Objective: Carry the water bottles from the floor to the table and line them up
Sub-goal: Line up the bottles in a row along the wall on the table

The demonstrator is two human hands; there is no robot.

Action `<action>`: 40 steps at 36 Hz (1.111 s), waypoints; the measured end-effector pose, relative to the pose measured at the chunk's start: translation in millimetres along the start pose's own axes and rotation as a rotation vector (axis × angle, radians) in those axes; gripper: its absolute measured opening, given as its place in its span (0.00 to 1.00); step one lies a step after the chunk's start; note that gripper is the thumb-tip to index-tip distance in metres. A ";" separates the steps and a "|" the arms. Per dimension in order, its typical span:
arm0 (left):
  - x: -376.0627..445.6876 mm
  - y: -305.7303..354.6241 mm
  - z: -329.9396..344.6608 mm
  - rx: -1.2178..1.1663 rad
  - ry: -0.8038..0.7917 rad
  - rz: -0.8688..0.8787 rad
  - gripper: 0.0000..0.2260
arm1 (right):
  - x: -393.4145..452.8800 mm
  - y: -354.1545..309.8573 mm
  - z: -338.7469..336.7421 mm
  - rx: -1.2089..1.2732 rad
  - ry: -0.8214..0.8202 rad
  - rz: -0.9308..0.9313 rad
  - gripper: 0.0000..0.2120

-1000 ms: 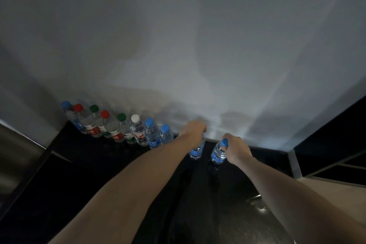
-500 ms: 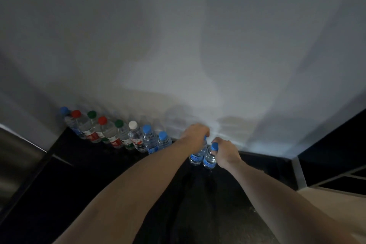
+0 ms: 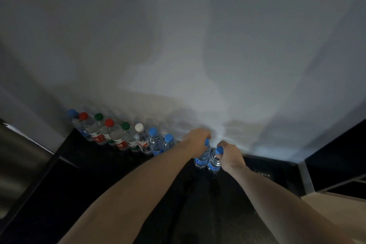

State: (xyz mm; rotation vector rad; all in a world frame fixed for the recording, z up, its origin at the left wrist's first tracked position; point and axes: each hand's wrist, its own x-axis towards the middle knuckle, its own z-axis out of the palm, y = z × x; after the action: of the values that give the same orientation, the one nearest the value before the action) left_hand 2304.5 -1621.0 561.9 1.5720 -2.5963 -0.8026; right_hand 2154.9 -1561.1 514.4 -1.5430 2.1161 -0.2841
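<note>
While each hand grips an upright blue-capped clear plastic bottle by its neck, the left hand with its bottle stands nearer the row of lined-up bottles than the right hand with its bottle.

Two blue-capped water bottles are standing upright, touching, right of the bottle row lining the dark table.
</note>
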 end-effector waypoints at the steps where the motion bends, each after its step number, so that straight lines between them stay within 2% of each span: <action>1: -1.5 -1.2 0.7 -0.002 0.001 0.001 0.21 | -0.8 -0.8 1.8 0.004 0.007 -0.001 0.12; 11: -27.6 -11.1 8.9 -0.018 0.047 0.025 0.32 | -10.4 4.6 6.2 0.058 0.025 -0.007 0.13; 17: -63.8 -13.5 9.2 -0.110 0.137 -0.022 0.32 | -18.9 -3.0 -14.6 0.044 0.005 -0.067 0.26; 20: -88.9 -19.2 4.0 -0.131 0.193 -0.102 0.29 | -24.1 -4.4 -27.9 0.006 0.041 -0.151 0.25; 24: -116.8 -41.1 -3.3 -0.088 0.237 -0.188 0.26 | -34.0 -10.2 -34.3 0.074 0.127 -0.279 0.23; 28: -126.2 -67.3 -22.0 -0.003 0.266 -0.263 0.23 | -41.4 -31.5 -34.4 0.075 0.177 -0.425 0.15; 30: -123.2 -80.9 -33.2 0.019 0.262 -0.290 0.23 | -40.6 -48.2 -31.7 0.052 0.153 -0.475 0.13; 33: -112.0 -101.5 -46.4 0.089 0.232 -0.306 0.25 | -32.9 -77.9 -24.2 -0.004 0.048 -0.486 0.18; 40: -74.5 -146.6 -61.5 0.151 0.115 -0.206 0.29 | -4.2 -140.2 5.0 -0.163 -0.113 -0.446 0.25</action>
State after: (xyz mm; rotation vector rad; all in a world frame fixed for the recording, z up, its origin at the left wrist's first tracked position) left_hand 2478.8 -1639.1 572.1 1.8897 -2.4964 -0.5150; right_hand 2274.7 -1603.6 574.0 -2.0704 1.7268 -0.1728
